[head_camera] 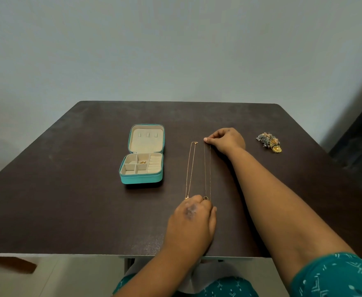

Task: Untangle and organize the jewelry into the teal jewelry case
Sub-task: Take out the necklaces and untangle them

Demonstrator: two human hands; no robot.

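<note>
The teal jewelry case (141, 179) lies open on the dark table, its cream lid flat behind it; a small gold piece (142, 162) sits in one compartment. Two thin gold chains lie stretched out side by side to its right. The left chain (190, 170) lies free. The right chain (207, 170) has a ring pendant at its near end. My right hand (226, 140) pinches that chain's far end. My left hand (194, 217) has its curled fingers on the near end by the ring pendant.
A tangled heap of gold and grey-blue jewelry (270, 142) lies at the table's right side. The table (68, 189) stands against a pale wall; its near edge runs just below my left wrist.
</note>
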